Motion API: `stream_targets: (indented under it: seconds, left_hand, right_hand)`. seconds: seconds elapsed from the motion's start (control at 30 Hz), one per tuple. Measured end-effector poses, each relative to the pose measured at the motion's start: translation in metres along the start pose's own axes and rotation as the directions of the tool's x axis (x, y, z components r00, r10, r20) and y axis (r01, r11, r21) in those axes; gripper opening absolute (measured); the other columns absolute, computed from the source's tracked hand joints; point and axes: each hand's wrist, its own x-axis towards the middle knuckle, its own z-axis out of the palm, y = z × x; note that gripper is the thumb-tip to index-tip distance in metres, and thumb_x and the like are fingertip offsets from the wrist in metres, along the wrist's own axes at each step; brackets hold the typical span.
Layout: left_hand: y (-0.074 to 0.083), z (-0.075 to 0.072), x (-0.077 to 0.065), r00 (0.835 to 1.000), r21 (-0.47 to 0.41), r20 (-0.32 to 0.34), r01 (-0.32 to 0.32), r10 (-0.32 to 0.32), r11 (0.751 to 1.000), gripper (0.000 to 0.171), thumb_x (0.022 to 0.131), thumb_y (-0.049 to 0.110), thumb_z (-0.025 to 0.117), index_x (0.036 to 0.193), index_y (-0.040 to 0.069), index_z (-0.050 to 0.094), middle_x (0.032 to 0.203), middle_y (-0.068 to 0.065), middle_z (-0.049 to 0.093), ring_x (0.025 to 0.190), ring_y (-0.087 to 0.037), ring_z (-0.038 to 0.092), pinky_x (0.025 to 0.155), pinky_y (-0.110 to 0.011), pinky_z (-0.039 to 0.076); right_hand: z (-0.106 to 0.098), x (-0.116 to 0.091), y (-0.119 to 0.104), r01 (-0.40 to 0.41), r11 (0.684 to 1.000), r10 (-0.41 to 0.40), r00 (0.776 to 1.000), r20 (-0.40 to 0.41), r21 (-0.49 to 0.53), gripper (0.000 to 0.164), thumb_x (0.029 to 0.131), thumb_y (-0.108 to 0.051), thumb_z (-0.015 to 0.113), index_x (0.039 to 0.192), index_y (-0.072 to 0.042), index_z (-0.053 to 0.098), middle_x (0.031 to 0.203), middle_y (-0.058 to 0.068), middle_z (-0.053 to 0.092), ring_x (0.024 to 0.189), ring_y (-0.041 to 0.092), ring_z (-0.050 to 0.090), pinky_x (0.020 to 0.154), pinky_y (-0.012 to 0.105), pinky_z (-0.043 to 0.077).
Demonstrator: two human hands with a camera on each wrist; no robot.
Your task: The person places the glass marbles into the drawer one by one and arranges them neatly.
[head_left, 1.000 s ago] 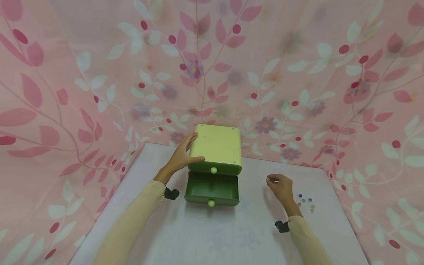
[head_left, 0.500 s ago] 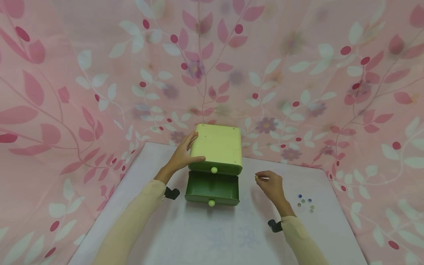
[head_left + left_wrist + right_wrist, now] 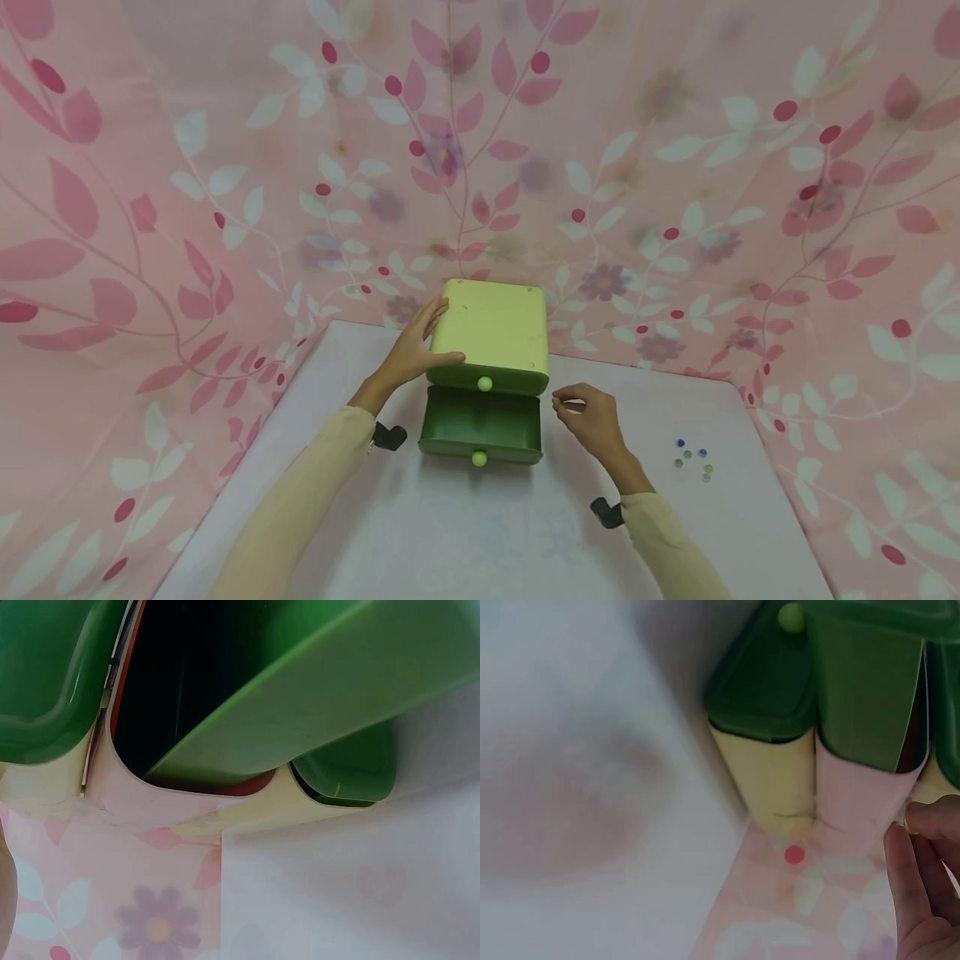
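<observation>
A small chest of drawers [image 3: 491, 325] stands at the table's back, with a pale yellow top and green drawer fronts. Its middle drawer [image 3: 480, 425] is pulled out; the wrist views show a pink casing around it. My left hand [image 3: 415, 350] rests on the chest's left side, its fingers straight along the side and the thumb over the top's front edge. Just right of the open drawer, my right hand [image 3: 592, 417] pinches a small yellowish marble [image 3: 556, 402] between thumb and fingertips. The fingers mostly cover that marble [image 3: 910, 825] in the right wrist view.
Several glass marbles [image 3: 687, 454], blue and clear, lie on the table's right side. The white table [image 3: 450, 533] meets a pink floral cloth [image 3: 600, 167] behind and at both sides. Round light green knobs [image 3: 479, 458] stick out from the drawer fronts.
My right hand has moved left with the marble, from near the loose marbles to beside the open drawer. The left hand and the chest have stayed in place.
</observation>
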Motion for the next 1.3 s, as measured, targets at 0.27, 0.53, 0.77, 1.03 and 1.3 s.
stream_targets:
  seconds: [0.27, 0.53, 0.77, 1.03, 1.3]
  left_hand:
    - [0.003, 0.000, 0.000, 1.000, 0.000, -0.003, 0.005, -0.005, 1.000, 0.109, 0.076, 0.020, 0.086, 0.155, 0.001, 0.013, 0.158, -0.016, 0.024, 0.145, -0.025, 0.025, 0.117, -0.043, 0.023]
    - [0.005, 0.000, 0.000, 1.000, 0.015, -0.007, 0.004, -0.004, 1.000, 0.108, 0.077, 0.021, 0.086, 0.156, 0.006, 0.014, 0.158, -0.017, 0.024, 0.145, -0.026, 0.025, 0.117, -0.042, 0.024]
    - [0.007, 0.000, 0.000, 1.000, -0.004, -0.004, 0.010, -0.010, 1.000, 0.108, 0.077, 0.017, 0.085, 0.156, 0.003, 0.014, 0.158, -0.017, 0.024, 0.145, -0.028, 0.024, 0.117, -0.046, 0.023]
    - [0.005, 0.000, 0.000, 1.000, 0.014, -0.003, -0.002, 0.002, 1.000, 0.108, 0.076, 0.018, 0.086, 0.156, 0.002, 0.013, 0.158, -0.018, 0.024, 0.145, -0.029, 0.024, 0.117, -0.047, 0.023]
    - [0.003, 0.000, -0.001, 1.000, 0.013, -0.007, -0.008, 0.008, 1.000, 0.109, 0.076, 0.022, 0.086, 0.156, 0.005, 0.013, 0.158, -0.018, 0.023, 0.145, -0.026, 0.024, 0.117, -0.042, 0.024]
  right_hand:
    - [0.011, -0.001, -0.009, 0.045, 0.999, -0.044, 0.999, 0.032, -0.031, 0.023, 0.077, 0.010, 0.075, 0.099, 0.001, 0.072, 0.093, 0.009, 0.071, 0.085, 0.020, 0.069, 0.072, 0.026, 0.059]
    - [0.012, -0.006, -0.015, 0.016, 0.999, -0.014, 0.998, 0.058, -0.036, 0.025, 0.076, 0.011, 0.075, 0.098, -0.001, 0.072, 0.091, 0.005, 0.071, 0.084, 0.018, 0.069, 0.072, 0.028, 0.060]
    - [0.015, -0.008, -0.024, 0.025, 1.000, -0.025, 0.997, 0.069, -0.002, 0.023, 0.077, 0.010, 0.074, 0.098, 0.001, 0.072, 0.092, 0.007, 0.071, 0.085, 0.019, 0.069, 0.072, 0.029, 0.060]
    - [0.026, -0.007, -0.029, 0.042, 0.999, -0.044, 0.993, 0.107, 0.018, 0.024, 0.077, 0.011, 0.074, 0.099, 0.001, 0.072, 0.093, 0.007, 0.071, 0.086, 0.019, 0.069, 0.071, 0.024, 0.059]
    - [0.038, -0.005, -0.034, 0.032, 0.999, -0.039, 0.985, 0.166, 0.040, 0.026, 0.076, 0.011, 0.076, 0.100, 0.004, 0.071, 0.095, 0.010, 0.070, 0.085, 0.021, 0.069, 0.071, 0.031, 0.060]
